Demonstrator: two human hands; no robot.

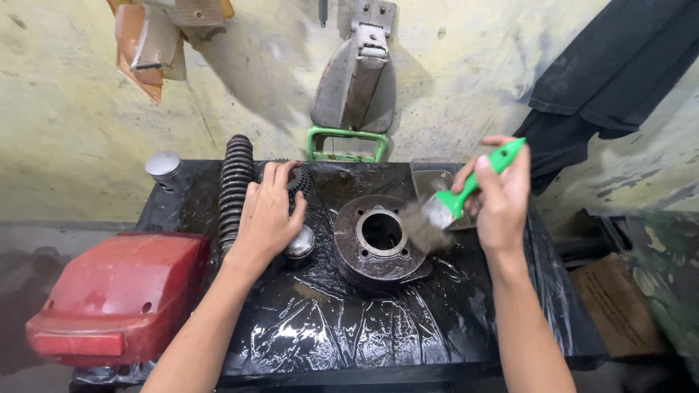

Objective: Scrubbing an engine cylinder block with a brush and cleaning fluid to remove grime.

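Note:
A round finned engine cylinder point(377, 244) with a central bore lies on a bench covered in wet black plastic point(342, 327). My right hand point(501, 196) grips a paintbrush with a green handle point(466, 191), its blurred bristles against the cylinder's right rim. My left hand point(268, 217) rests flat on the bench to the cylinder's left, fingers spread over a small metal piston point(301, 243) and touching a toothed sprocket point(300, 179).
A black coil spring point(234, 191) lies left of my left hand, with a grey metal cap point(164, 169) beyond it. A red plastic cover point(120, 295) sits at the bench's left end. A green bracket point(346, 145), metal parts and dark cloth point(604, 80) hang on the wall.

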